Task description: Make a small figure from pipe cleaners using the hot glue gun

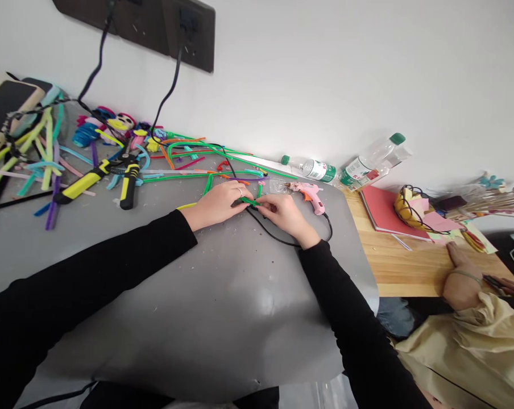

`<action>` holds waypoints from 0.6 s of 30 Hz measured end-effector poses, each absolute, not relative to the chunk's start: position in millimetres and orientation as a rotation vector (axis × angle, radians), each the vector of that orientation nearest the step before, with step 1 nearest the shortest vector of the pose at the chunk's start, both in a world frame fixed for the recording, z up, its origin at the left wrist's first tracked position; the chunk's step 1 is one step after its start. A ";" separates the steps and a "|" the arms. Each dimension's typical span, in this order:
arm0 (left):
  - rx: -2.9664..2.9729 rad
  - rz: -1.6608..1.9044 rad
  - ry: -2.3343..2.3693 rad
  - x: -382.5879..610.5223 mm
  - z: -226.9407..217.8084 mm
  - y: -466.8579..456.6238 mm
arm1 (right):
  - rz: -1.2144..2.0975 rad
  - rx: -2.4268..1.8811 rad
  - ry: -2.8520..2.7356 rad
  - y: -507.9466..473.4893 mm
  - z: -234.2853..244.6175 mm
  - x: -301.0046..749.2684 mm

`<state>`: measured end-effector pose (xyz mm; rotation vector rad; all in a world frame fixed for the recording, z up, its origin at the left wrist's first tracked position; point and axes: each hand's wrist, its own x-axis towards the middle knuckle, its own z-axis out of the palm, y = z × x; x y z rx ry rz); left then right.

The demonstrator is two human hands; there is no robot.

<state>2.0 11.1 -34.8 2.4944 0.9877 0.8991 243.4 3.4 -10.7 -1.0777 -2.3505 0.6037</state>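
Both hands meet over the grey mat [223,295] near its far edge. My left hand [216,203], with a ring on one finger, pinches one end of a short green pipe cleaner [251,201]. My right hand [285,215] is closed on the other end of the same piece. A black cable [274,236] runs under my right hand. A pink glue gun [310,195] lies just right of my right hand. Long green pipe cleaners [206,170] lie just beyond my fingers.
Yellow-handled pliers [129,179] and a heap of coloured pipe cleaners [39,153] lie at the left. Two plastic bottles [355,170] lie by the wall. To the right, another person's hand [461,278] rests on a wooden table [402,267] beside a red notebook [382,210].
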 end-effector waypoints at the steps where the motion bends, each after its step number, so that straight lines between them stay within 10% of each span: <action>1: 2.499 0.900 0.988 2.0 -34.8 11.2 | 0.601 -1.081 -2.354 3.5 -10.8 243.5; 18: 2.463 0.795 0.957 4.2 -32.8 11.9 | 0.674 -1.141 -2.377 2.4 -2.8 245.6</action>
